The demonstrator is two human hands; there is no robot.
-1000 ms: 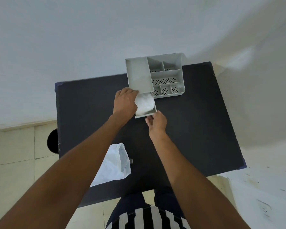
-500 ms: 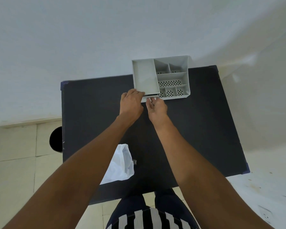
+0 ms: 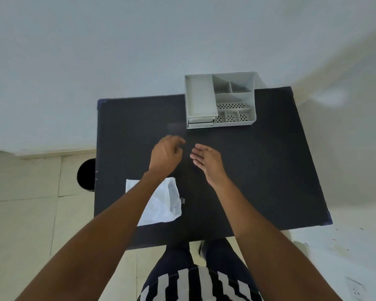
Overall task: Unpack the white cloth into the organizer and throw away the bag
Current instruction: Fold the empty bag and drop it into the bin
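Drawer of organizer [image 3: 220, 101] now pushed shut with white cloth out of sight inside, left hand [image 3: 166, 155] and right hand [image 3: 206, 160] withdrawn, loosely spread, empty; bag [image 3: 165, 203] on table [image 3: 258, 170] awaiting disposal.

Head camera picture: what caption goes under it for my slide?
Two empty hands, left and right, hover over a black table between a grey organizer and a white bag.
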